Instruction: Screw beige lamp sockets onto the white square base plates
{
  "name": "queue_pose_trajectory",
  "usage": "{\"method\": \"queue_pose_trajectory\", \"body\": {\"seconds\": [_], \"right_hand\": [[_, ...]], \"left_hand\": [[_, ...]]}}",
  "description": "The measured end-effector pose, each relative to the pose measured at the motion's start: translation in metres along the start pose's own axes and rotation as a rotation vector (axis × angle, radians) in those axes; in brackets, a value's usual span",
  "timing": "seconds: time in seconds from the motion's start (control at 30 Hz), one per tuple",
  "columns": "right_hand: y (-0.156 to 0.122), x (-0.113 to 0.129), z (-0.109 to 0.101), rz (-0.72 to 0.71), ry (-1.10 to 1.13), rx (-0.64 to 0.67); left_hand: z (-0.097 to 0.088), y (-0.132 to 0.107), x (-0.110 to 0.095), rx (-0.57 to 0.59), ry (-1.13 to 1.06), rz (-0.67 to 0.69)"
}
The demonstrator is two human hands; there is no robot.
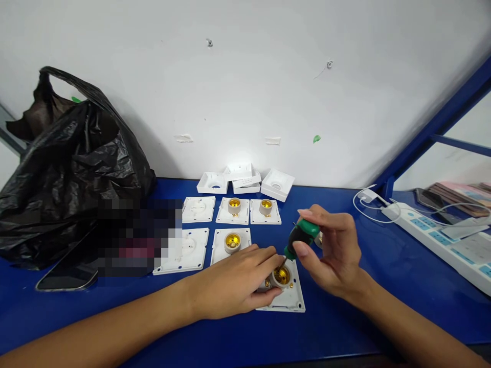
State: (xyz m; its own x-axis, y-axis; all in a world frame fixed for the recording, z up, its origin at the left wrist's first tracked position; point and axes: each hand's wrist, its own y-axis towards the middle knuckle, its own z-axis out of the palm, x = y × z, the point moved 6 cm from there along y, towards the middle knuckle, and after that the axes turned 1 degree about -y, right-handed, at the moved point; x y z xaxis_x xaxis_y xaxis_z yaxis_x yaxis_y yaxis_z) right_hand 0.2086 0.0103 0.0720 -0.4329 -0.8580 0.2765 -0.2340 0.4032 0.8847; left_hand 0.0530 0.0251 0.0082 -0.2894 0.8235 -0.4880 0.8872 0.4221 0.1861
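Note:
My right hand (pixel 332 250) grips a short screwdriver (pixel 304 237) with a green and black handle, held at a slant. Its shaft points down into the brass-lined cup of a lamp socket (pixel 283 276) on a white square plate (pixel 287 301). Around that socket's left side the fingers of my left hand (pixel 241 281) are closed, steadying it against the plate. Just behind my left hand lies another plate with a lamp socket (pixel 232 243). Two more plates with sockets (pixel 233 206) (pixel 265 207) sit farther back. The screwdriver tip is hidden inside the cup.
White square covers (pixel 276 185) are piled by the wall. Plates without sockets (pixel 198 209) lie left of centre. A black plastic bag (pixel 76 168) and a phone (pixel 69 271) are at left. On the right are a power strip (pixel 433 230) with white cables and several phones (pixel 456 197).

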Motion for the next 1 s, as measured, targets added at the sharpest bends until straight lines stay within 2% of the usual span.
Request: {"method": "queue_pose_trajectory", "body": {"seconds": [0.1, 0.23, 0.43, 0.7, 1.0], "right_hand": [[-0.003, -0.002, 0.002, 0.007, 0.133, 0.064], [-0.009, -0.005, 0.003, 0.069, 0.134, 0.115], [-0.016, -0.007, 0.002, 0.077, 0.092, 0.089], [-0.005, 0.002, 0.0, 0.02, 0.078, 0.044], [0.0, 0.006, 0.0, 0.004, 0.056, 0.051]], "left_hand": [[-0.001, 0.0, -0.001, -0.011, -0.014, -0.001], [-0.002, -0.001, -0.001, -0.05, -0.023, 0.014], [0.0, -0.001, 0.0, -0.034, -0.009, 0.017], [-0.001, -0.001, -0.001, -0.043, -0.022, 0.021], [-0.001, -0.001, -0.001, -0.028, -0.004, 0.015]]}}
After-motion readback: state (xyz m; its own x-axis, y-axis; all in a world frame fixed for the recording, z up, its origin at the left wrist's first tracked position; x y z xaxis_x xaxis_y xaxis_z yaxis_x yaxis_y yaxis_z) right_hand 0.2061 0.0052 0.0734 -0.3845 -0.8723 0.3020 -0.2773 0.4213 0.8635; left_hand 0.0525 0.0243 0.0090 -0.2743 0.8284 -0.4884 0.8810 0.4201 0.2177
